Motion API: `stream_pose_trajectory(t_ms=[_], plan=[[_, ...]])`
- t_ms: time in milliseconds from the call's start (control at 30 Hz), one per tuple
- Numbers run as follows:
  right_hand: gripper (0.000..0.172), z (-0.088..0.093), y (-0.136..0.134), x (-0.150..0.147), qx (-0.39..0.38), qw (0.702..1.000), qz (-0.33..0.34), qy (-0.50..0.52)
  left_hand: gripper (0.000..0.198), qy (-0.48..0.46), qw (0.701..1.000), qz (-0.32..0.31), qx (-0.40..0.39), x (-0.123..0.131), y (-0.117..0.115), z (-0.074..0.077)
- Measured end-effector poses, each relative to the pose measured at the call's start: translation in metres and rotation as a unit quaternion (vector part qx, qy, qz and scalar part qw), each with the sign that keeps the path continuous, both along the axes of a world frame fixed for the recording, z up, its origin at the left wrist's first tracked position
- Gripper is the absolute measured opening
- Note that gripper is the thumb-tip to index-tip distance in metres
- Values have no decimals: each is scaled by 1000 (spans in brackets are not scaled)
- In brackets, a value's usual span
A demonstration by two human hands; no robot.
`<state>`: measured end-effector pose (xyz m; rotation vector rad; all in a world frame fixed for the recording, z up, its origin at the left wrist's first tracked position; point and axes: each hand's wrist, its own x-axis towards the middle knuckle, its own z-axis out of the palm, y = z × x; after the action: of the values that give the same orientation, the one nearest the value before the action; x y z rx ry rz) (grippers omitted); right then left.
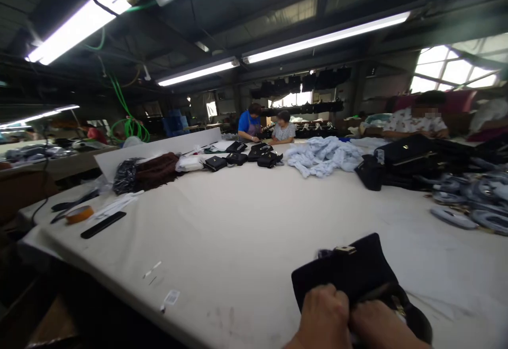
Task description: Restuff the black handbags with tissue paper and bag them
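A black handbag [349,275] lies at the lower right of the table, its flap raised and pointing away from me, with a gold-coloured clasp [345,250] near the flap's far edge. My left hand [325,306] is closed on the near side of the bag, knuckles up. Close beside it, my right hand [375,320] is also closed, at the bag's opening. The fingertips of both hands are hidden. More gold-coloured metal shows on the bag just right of my right hand.
Pale table covering [222,232] stretches ahead. Several black bags [237,158] stand at the far side, beside pale blue cloth [323,155]. Larger black bags [405,158] and grey straps [484,200] lie right. Orange tape [79,214] sits left. Co-workers [250,122] are beyond.
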<state>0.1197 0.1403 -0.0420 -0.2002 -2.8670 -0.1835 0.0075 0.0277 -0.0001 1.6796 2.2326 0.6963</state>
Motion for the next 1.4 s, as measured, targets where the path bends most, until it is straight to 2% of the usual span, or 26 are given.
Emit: stream_pose_trajectory(t_ms=[100,167,233,333,433,500,600,700,767,833,900,1000,1100,1233,1333,1400], plan=[[32,43,-6,3,-131,987,8,-92,26,13,998,22,49,-7,-14,13],[33,58,-7,10,-162,982,-6,-97,22,-15,997,44,62,-11,-22,20],[30,56,-8,18,-88,993,-42,-71,16,-61,995,54,62,-14,-27,24],[26,30,-6,25,32,998,-34,-32,13,-102,992,51,56,-13,-26,23],[26,5,1,25,50,999,16,-13,13,-83,995,36,46,-2,-22,14],[26,-2,9,23,37,999,29,-18,15,-50,998,25,38,5,-21,8],[26,7,15,24,3,999,44,-4,19,5,999,24,46,11,-21,3],[25,31,10,33,-54,997,44,23,20,32,996,28,83,10,-24,4],[21,46,3,43,-124,991,17,48,13,22,994,28,100,8,-29,8],[18,57,-2,55,-210,972,-24,103,6,1,995,27,97,6,-32,13],[21,63,0,66,-276,941,-86,179,11,-17,996,23,85,4,-33,18],[21,61,8,80,-319,895,-181,255,16,-28,996,16,78,1,-27,24],[19,55,12,88,-369,871,-206,249,20,-36,996,-13,84,-1,-21,27],[20,49,8,82,-363,874,-205,250,14,30,990,-64,121,4,-9,34],[33,52,7,71,-348,878,-229,235,9,104,978,-117,139,13,7,38],[43,59,9,64,-313,896,-256,182,13,127,971,-160,122,19,21,37]])
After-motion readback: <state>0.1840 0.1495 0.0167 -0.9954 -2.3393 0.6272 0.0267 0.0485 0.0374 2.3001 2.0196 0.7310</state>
